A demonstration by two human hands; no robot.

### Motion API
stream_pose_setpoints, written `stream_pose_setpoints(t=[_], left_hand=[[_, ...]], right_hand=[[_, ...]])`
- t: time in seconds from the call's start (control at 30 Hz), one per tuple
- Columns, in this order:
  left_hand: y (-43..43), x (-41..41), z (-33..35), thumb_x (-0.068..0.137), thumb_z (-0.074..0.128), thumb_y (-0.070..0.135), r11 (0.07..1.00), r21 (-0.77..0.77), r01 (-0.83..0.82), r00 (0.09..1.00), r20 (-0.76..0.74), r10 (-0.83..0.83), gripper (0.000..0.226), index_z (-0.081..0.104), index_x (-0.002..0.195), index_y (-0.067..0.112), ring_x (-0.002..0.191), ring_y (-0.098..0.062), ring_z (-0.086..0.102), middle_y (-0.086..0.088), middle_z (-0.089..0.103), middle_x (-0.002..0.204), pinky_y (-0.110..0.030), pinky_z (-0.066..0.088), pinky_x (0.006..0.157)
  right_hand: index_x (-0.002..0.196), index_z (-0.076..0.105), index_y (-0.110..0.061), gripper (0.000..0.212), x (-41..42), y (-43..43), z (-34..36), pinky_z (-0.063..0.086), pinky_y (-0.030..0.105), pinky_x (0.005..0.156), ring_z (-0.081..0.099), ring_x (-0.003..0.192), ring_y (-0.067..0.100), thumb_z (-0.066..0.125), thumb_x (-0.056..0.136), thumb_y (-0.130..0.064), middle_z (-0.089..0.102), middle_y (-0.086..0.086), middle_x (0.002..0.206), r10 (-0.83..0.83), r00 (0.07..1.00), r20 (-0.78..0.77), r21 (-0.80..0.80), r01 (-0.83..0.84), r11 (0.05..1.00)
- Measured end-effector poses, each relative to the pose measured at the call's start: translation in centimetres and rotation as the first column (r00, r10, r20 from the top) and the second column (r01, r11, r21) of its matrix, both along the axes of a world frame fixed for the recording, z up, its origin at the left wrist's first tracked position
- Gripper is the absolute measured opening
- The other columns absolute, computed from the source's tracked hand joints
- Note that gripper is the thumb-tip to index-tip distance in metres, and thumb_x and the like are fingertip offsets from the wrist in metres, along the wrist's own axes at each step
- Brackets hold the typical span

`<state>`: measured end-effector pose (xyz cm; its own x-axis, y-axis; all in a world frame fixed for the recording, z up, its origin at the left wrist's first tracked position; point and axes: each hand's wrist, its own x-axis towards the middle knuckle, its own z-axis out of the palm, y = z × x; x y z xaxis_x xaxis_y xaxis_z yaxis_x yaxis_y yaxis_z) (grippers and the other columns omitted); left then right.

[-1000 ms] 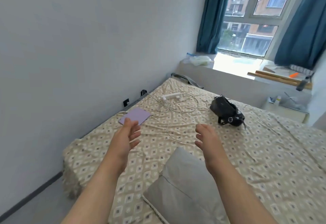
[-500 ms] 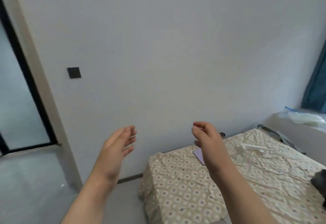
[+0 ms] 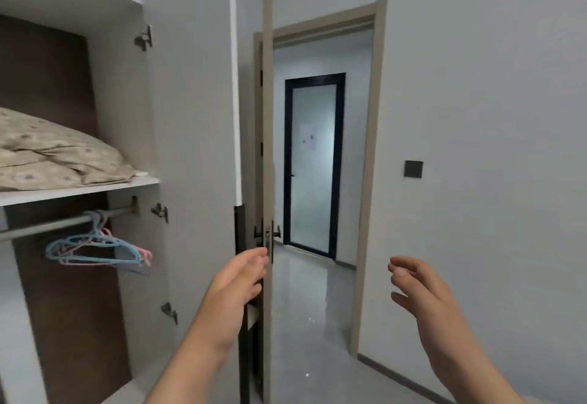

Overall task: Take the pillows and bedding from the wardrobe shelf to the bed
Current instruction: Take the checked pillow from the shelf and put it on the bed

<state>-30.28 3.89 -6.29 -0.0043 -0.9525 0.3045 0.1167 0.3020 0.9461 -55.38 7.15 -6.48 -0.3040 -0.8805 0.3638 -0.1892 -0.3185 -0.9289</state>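
Bedding [image 3: 54,152] lies folded on the wardrobe shelf [image 3: 95,188], long axis running along the shelf, up and left of both hands. Left hand [image 3: 236,286] is nearer to the shelf, right hand [image 3: 419,292] well apart from it. Both grips are loosely spread and hold nothing. Hangers [image 3: 95,246] hang under the shelf. Next reach likely goes up-left.

Soft patterned cloth bedding [image 3: 54,152] on a smooth white shelf [image 3: 79,190]; metal rail [image 3: 63,222], plastic hangers [image 3: 95,248].
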Motion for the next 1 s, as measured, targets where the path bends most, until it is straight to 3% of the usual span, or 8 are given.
stream_pose_setpoints(t=[0.2, 0.37, 0.5, 0.7, 0.83, 0.9, 1.0], left_hand=[[-0.7, 11.9, 2.2, 0.092, 0.058, 0.027, 0.966, -0.068, -0.249, 0.968, -0.045, 0.246, 0.015, 0.064, 0.106, 0.024, 0.115, -0.017, 0.060, -0.005, 0.065, 0.120, -0.033, 0.045, 0.098], [-0.5, 19.4, 2.6, 0.076, 0.055, 0.043, 0.917, -0.107, -0.384, 0.923, -0.014, 0.385, 0.031, 0.066, 0.103, 0.033, 0.113, -0.011, 0.061, 0.000, 0.067, 0.117, -0.033, 0.045, 0.099], [-0.7, 24.5, 3.7, 0.091, 0.060, 0.034, 0.852, -0.132, -0.507, 0.856, 0.037, 0.515, 0.018, 0.063, 0.109, 0.031, 0.114, -0.008, 0.058, 0.005, 0.065, 0.117, -0.024, 0.044, 0.089], [-1.3, 31.3, 6.2, 0.095, 0.053, 0.031, 0.673, -0.184, -0.717, 0.659, 0.139, 0.740, 0.033, 0.058, 0.127, 0.024, 0.118, -0.008, 0.053, 0.005, 0.060, 0.126, -0.035, 0.039, 0.108], [-2.2, 34.6, 7.9, 0.094, 0.053, 0.035, 0.556, -0.229, -0.799, 0.527, 0.176, 0.831, 0.039, 0.056, 0.132, 0.024, 0.117, -0.005, 0.051, 0.012, 0.057, 0.125, -0.031, 0.038, 0.105], [-3.1, 36.0, 8.9, 0.094, 0.054, 0.036, 0.502, -0.248, -0.829, 0.470, 0.179, 0.864, 0.039, 0.057, 0.131, 0.024, 0.111, 0.000, 0.052, 0.014, 0.056, 0.123, -0.028, 0.039, 0.100], [-5.2, 38.1, 10.0, 0.092, 0.055, 0.037, 0.405, -0.270, -0.873, 0.372, 0.168, 0.913, 0.040, 0.057, 0.130, 0.025, 0.110, -0.002, 0.052, 0.016, 0.057, 0.120, -0.028, 0.039, 0.098]], right_hand=[[0.115, 0.059, -0.029, 0.021, 12.7, -5.2, 2.8, 0.043, 0.037, 0.101, 0.057, 0.109, 0.004, 0.052, 0.096, -0.031, 0.061, -0.015, 0.112, 0.242, 0.969, -0.046, -0.006, -0.243, 0.970], [0.121, 0.056, -0.029, 0.031, 21.9, -8.3, 3.7, 0.044, 0.036, 0.101, 0.056, 0.112, 0.005, 0.054, 0.092, -0.040, 0.062, -0.014, 0.116, 0.403, 0.912, -0.074, -0.019, -0.405, 0.914], [0.119, 0.056, -0.027, 0.025, 28.3, -10.8, 4.5, 0.043, 0.032, 0.098, 0.054, 0.108, 0.001, 0.052, 0.095, -0.033, 0.058, -0.018, 0.111, 0.486, 0.872, -0.061, -0.037, -0.489, 0.872], [0.113, 0.059, -0.018, 0.021, 37.3, -15.2, 5.3, 0.044, 0.028, 0.088, 0.057, 0.094, -0.004, 0.054, 0.095, -0.028, 0.060, -0.014, 0.102, 0.613, 0.789, -0.034, -0.063, -0.614, 0.787], [0.105, 0.059, -0.023, 0.012, 42.2, -18.8, 6.3, 0.044, 0.021, 0.074, 0.057, 0.072, -0.017, 0.054, 0.095, -0.026, 0.061, -0.015, 0.096, 0.697, 0.716, -0.037, -0.089, -0.698, 0.711], [0.108, 0.060, -0.023, 0.016, 44.6, -20.8, 7.1, 0.044, 0.022, 0.074, 0.058, 0.075, -0.016, 0.055, 0.094, -0.029, 0.062, -0.014, 0.099, 0.742, 0.669, -0.032, -0.101, -0.741, 0.664], [0.117, 0.059, -0.026, 0.028, 47.8, -23.8, 8.5, 0.046, 0.032, 0.089, 0.059, 0.101, 0.002, 0.054, 0.092, -0.037, 0.061, -0.013, 0.110, 0.777, 0.625, -0.068, -0.117, -0.779, 0.616]])
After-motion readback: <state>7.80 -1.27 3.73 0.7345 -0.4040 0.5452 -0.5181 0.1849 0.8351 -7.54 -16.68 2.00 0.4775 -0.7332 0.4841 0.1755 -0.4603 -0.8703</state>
